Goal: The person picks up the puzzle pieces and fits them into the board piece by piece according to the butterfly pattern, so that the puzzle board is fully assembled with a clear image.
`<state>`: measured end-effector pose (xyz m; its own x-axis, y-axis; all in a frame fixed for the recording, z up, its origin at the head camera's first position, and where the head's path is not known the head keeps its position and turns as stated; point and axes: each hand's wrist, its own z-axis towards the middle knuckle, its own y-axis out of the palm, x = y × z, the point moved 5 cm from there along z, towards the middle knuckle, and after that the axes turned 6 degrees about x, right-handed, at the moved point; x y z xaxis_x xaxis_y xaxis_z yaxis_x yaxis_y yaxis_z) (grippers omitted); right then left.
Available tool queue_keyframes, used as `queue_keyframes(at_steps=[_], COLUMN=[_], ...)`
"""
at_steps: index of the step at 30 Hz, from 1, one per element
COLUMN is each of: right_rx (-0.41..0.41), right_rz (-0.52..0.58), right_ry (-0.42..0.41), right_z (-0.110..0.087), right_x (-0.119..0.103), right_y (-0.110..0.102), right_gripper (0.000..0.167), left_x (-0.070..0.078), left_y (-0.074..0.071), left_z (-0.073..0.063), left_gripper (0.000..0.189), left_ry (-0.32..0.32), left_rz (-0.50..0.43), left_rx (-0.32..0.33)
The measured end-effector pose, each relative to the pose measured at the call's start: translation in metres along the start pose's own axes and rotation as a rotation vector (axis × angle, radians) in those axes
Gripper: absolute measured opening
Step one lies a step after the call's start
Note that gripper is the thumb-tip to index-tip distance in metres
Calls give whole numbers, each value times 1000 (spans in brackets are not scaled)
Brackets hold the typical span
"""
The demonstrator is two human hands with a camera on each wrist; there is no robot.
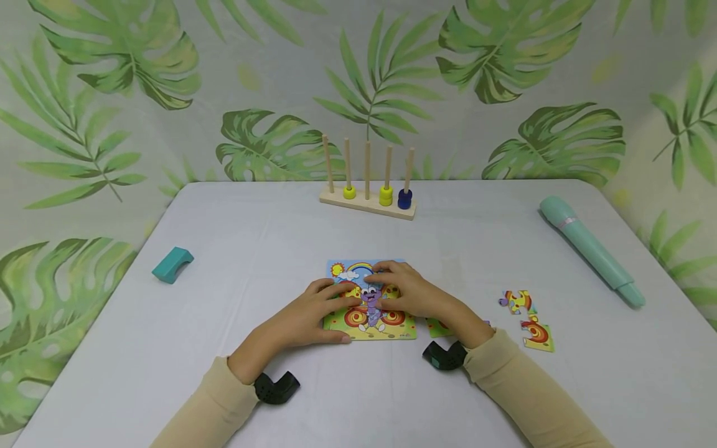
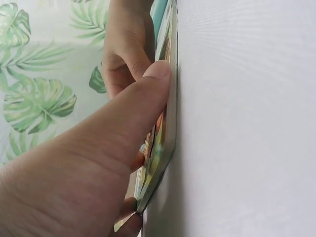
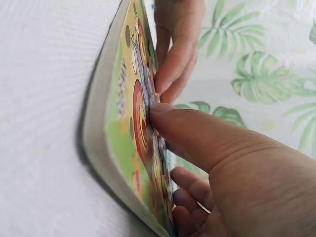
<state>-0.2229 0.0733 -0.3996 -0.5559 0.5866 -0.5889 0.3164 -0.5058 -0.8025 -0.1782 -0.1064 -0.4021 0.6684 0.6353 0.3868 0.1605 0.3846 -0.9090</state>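
Observation:
A jigsaw puzzle board (image 1: pixel 372 326) lies flat on the white table, with a purple cartoon butterfly, a sun and a rainbow. My left hand (image 1: pixel 313 314) rests on its left side, fingers spread toward the middle and thumb (image 2: pixel 158 70) at the front edge. From the right, my right hand (image 1: pixel 414 292) touches the picture, its thumb (image 3: pixel 165 108) pressing near the butterfly and its other fingers farther back, covering part of the upper right. Whether a separate piece lies under the fingertips is hidden.
Loose puzzle pieces (image 1: pixel 539 335) lie to the right, and a green-edged piece (image 1: pixel 438 327) is partly covered by my right wrist. A wooden peg stand (image 1: pixel 366 202) with yellow and blue beads stands behind. A teal block (image 1: pixel 172 264) lies left, a mint toy microphone (image 1: pixel 594 252) right.

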Motion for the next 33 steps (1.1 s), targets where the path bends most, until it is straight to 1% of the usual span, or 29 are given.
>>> queue_keyframes(at_steps=[2,5,8,10,14,16,18,21,23,25,28,30,33], right_rx=[-8,-16,14,51,159,224,294,375,404,417,403,379,328], right_rz=[14,77,133,158,150,121,75,14,-4,-10,5,21,54], right_ry=[12,51,64,53,-2,-33,-42,2,65,130,205,245,284], right_z=[0,-1,-5,-11,-32,-46,-63,-89,-105,-120,-139,-148,-155], right_x=[1,1,-1,-4,-7,-6,-1,12,23,35,53,64,80], right_y=[-1,-5,-18,-30,-61,-77,-91,-108,-115,-119,-120,-118,-113], right_gripper=[48,49,51,53,54,55,57,60,62,63,64,64,63], left_x=[0,0,-2,-2,-2,-1,-1,-2,-3,-4,-4,-4,-3], left_y=[0,-1,0,0,-1,-1,-1,-1,0,1,1,1,1], left_z=[1,1,1,1,1,1,1,0,0,0,0,0,0], left_gripper=[64,64,64,65,64,64,64,64,64,64,65,64,64], left_ry=[5,6,-3,-9,-23,-25,-24,-24,-25,-29,-30,-32,-38], left_rz=[11,10,6,1,-9,-10,-8,0,4,9,9,6,5], left_rx=[-5,-16,-24,-27,-30,-30,-30,-31,-34,-35,-36,-36,-39])
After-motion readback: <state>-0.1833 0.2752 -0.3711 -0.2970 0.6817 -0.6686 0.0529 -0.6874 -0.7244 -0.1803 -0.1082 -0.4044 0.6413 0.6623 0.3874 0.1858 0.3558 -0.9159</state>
